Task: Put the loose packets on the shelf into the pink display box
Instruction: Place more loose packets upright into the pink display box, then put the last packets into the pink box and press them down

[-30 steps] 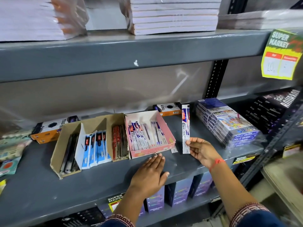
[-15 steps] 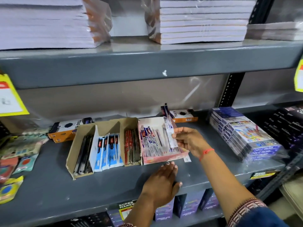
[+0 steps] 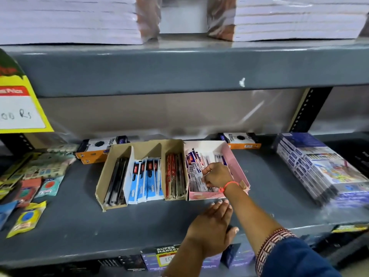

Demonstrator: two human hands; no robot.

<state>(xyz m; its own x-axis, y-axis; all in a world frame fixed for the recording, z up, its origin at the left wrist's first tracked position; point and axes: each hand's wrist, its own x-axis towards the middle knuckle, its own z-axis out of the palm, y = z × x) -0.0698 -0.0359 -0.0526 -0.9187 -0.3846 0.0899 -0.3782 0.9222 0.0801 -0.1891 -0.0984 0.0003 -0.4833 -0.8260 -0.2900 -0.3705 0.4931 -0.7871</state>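
Observation:
The pink display box (image 3: 238,166) stands on the grey shelf (image 3: 139,222), right of a brown divided cardboard box. It holds several white and purple packets (image 3: 194,172) lying lengthwise. My right hand (image 3: 216,174) is inside the pink box, fingers pinched on one long packet that lies among the others. My left hand (image 3: 211,228) rests flat on the shelf, fingertips near the pink box's front wall, holding nothing.
The brown cardboard box (image 3: 139,172) holds black, blue and red pen packs. Orange-and-white boxes (image 3: 239,139) sit behind. A wrapped stack of colour sets (image 3: 319,168) lies at right, loose sachets (image 3: 30,182) at left. The upper shelf (image 3: 179,66) overhangs closely.
My right hand carried the long packet from beside the pink box into it and lowered it among the other packets. The left hand stayed on the shelf. The camera swung left.

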